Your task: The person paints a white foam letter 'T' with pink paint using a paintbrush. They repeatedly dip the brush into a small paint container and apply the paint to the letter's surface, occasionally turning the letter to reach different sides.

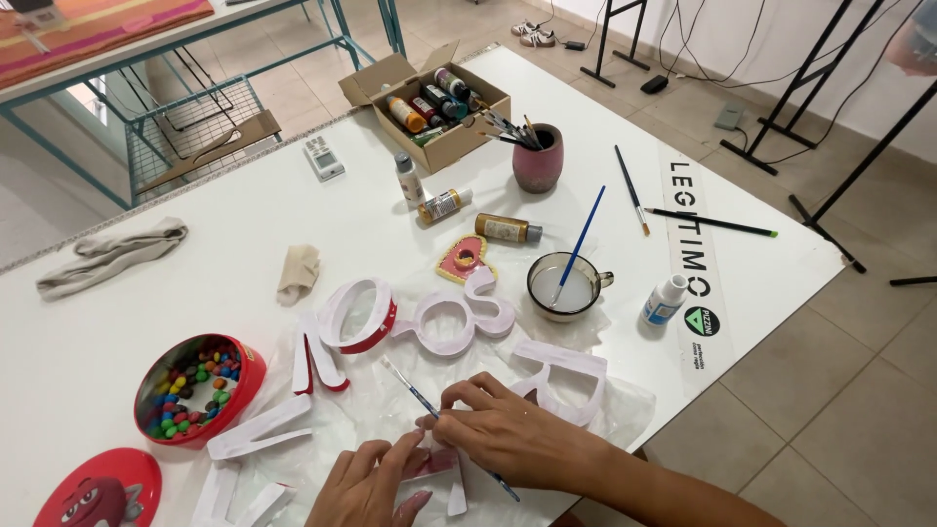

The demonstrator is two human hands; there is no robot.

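Observation:
My right hand (508, 429) grips a thin blue-handled paintbrush (410, 385), its bristles pointing up-left over clear plastic sheeting (390, 400). My left hand (366, 488) presses down on a white-and-red letter piece (434, 464) at the table's near edge, fingers touching the right hand. Several white-painted wooden letters with red edges lie around: a round one (356, 314), a curly one (459, 317) and an angular one (566, 376).
A red round tin of coloured candies (200, 388) and its lid (98, 491) sit at the left. A glass cup of water with a blue brush (564, 285), paint bottles (508, 229), a brush pot (538, 156), a cardboard paint box (429, 107) and rags (112, 254) lie beyond.

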